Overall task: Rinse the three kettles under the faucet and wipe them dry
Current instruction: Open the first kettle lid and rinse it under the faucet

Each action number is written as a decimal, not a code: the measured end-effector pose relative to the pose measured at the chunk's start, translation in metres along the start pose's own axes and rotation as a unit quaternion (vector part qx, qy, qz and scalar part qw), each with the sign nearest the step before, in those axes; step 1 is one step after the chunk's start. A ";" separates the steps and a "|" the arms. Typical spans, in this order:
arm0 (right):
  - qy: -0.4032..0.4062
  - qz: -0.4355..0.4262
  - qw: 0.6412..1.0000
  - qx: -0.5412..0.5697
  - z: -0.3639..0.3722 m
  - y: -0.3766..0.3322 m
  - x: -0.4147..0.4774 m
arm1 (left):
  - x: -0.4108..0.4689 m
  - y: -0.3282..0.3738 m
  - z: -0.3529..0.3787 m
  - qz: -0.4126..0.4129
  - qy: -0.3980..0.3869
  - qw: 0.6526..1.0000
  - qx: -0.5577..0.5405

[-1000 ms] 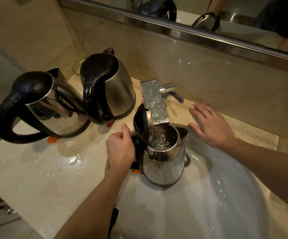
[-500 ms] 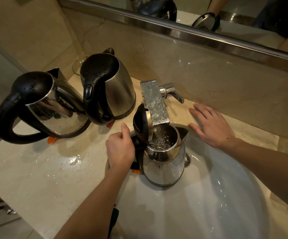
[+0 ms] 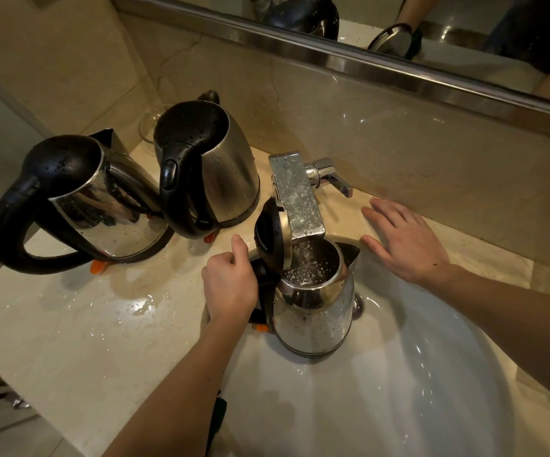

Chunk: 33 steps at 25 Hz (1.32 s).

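– Hardly anything had shifted since the earlier frames: both hands sat where they had been, and only the water in the pot churned differently. What were the fingers doing?

– On the left hand (image 3: 231, 285), the fingers (image 3: 239, 247) were curled round the black handle (image 3: 262, 278), thumb up on top. It was a closed grip, I'd judge to steady the weight as the pot filled.

– And the pot itself?

– The open kettle (image 3: 313, 321) stood upright in the sink (image 3: 399, 390), at its back edge. Its lid (image 3: 268, 232) was tipped up just beside the faucet (image 3: 298, 196), so the mouth lay right below the spout. Water fell straight in.

– The other hand?

– The right hand (image 3: 405, 245) lay flat on the counter (image 3: 69, 324), just right of the spout. Its fingers (image 3: 385, 212) were straight and slightly spread, holding nothing. It was near the lever (image 3: 331, 178) but apart from it, probably parked there to shut the tap.

– The other two?

– The second kettle (image 3: 221, 173) and the third kettle (image 3: 95, 199) stood with lids closed on the counter to the left, outside the basin. Both were beaded with drops, and a puddle (image 3: 142, 305) lay in front of them. The wet outsides suggested they were rinsed but not wiped.

– So how far along?

– Rinsing of the last pot, I reckoned, with all the drying left.
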State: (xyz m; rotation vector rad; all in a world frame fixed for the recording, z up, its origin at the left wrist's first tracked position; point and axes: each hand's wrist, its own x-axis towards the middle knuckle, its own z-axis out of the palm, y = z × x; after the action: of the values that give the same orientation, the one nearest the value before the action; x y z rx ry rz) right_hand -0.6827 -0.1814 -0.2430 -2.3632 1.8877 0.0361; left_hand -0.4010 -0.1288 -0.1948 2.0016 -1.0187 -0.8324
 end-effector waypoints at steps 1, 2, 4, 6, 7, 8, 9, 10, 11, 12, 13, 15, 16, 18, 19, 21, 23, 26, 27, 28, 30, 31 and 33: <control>0.001 -0.001 1.000 -0.001 0.000 0.000 0.000 | 0.000 0.000 0.000 0.000 0.000 1.000 0.000; 0.001 -0.001 1.000 -0.001 0.001 0.001 0.000 | 0.000 -0.001 0.000 -0.001 0.001 1.000 0.001; 0.001 -0.002 1.000 -0.002 0.001 0.001 0.000 | 0.001 -0.001 0.001 -0.006 0.001 1.000 0.001; 0.002 -0.003 1.000 -0.002 0.001 0.001 0.000 | 0.001 0.000 0.001 -0.008 0.001 1.000 0.002; 0.004 -0.003 1.000 -0.001 0.000 0.001 0.000 | 0.000 0.000 0.001 -0.007 0.000 1.000 0.003; 0.005 -0.004 1.000 -0.001 0.001 0.001 0.000 | 0.000 0.000 0.001 -0.005 0.000 1.000 0.003; 0.006 -0.004 1.000 -0.001 0.001 0.001 0.000 | 0.000 0.001 0.000 -0.003 0.000 1.000 0.003; 0.006 -0.004 1.000 -0.002 0.001 0.001 0.000 | 0.000 0.001 0.000 -0.002 0.000 1.000 0.002; 0.006 -0.004 1.000 -0.004 0.002 0.001 0.000 | 0.000 0.000 0.000 -0.002 0.000 1.000 0.000; 0.006 -0.004 1.000 -0.005 0.002 0.002 0.000 | 0.000 0.000 0.000 -0.003 -0.001 1.000 -0.002; 0.005 -0.004 1.000 -0.005 0.002 0.001 0.000 | 0.000 0.000 -0.001 -0.004 -0.001 1.000 -0.001; 0.006 -0.003 1.000 -0.005 0.002 0.002 0.000 | 0.001 -0.001 -0.001 -0.001 -0.001 1.000 -0.001; 0.006 -0.003 1.000 -0.005 0.002 0.002 0.000 | 0.001 -0.002 -0.001 0.002 -0.001 1.000 -0.001; 0.005 -0.004 1.000 -0.006 0.001 0.001 0.000 | 0.001 -0.002 -0.001 0.004 0.000 1.000 -0.001; 0.005 -0.003 1.000 -0.005 0.001 0.001 0.000 | 0.001 -0.003 -0.001 0.003 -0.001 1.000 0.000; 0.005 -0.002 1.000 -0.003 0.001 0.001 -0.001 | 0.001 -0.003 -0.001 0.002 -0.002 1.000 -0.001; 0.003 -0.004 1.000 -0.002 0.000 0.001 0.000 | 0.001 -0.003 0.000 0.004 -0.002 1.000 0.000; 0.001 -0.004 1.000 -0.006 0.000 0.000 0.000 | 0.002 -0.003 0.000 0.006 -0.003 1.000 -0.001; 0.001 -0.003 1.000 -0.007 0.000 0.001 -0.001 | 0.002 -0.003 0.001 0.005 -0.004 1.000 -0.002; 0.001 -0.002 1.000 -0.007 0.000 0.001 -0.001 | 0.001 -0.003 0.001 0.004 -0.003 1.000 -0.002; 0.000 -0.003 1.000 -0.005 0.001 0.002 0.000 | 0.001 -0.003 0.001 0.003 0.000 1.000 -0.002; 0.000 -0.004 1.000 -0.005 0.002 0.001 0.000 | 0.001 -0.002 0.000 0.004 -0.001 1.000 -0.003; 0.001 -0.003 1.000 -0.001 0.002 0.001 0.000 | 0.001 -0.001 -0.001 0.008 -0.008 1.000 -0.003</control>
State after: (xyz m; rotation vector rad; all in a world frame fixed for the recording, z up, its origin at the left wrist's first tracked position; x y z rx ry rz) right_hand -0.6838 -0.1814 -0.2446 -2.3716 1.8811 0.0345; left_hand -0.3995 -0.1286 -0.1953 1.9828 -1.0379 -0.8425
